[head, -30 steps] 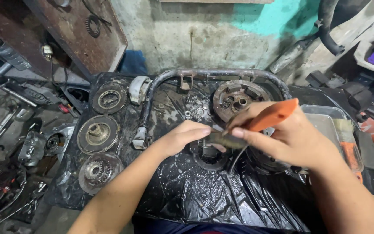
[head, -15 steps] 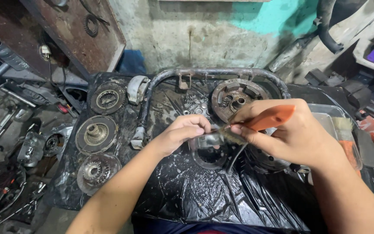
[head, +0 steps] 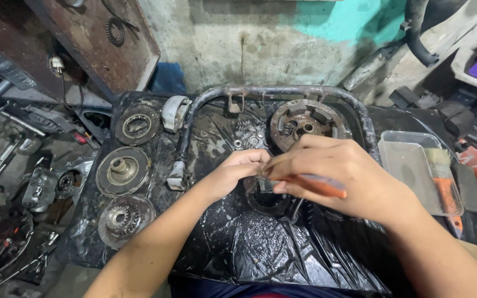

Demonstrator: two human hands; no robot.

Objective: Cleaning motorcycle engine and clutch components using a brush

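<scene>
My right hand [head: 338, 174] grips an orange-handled tool [head: 318, 185], its tip hidden behind my fingers. My left hand [head: 233, 174] meets it fingertip to fingertip, pinching something small that I cannot make out. Both hands hover over a round dark metal part [head: 269, 201] lying on a black plastic sheet [head: 282, 248]. A curved metal tube frame [head: 274, 92] arches over the sheet behind my hands.
Three greasy clutch discs [head: 122, 168] lie in a column at the left. A round clutch hub [head: 305, 121] and loose washers [head: 249, 135] sit behind my hands. A clear plastic tray [head: 409, 165] with an orange-handled brush [head: 445, 187] stands right. Engine parts clutter the floor left.
My right hand has lowered and turned, so the orange handle now lies nearly level under the palm. My left fingers have closed in against the tool's tip.
</scene>
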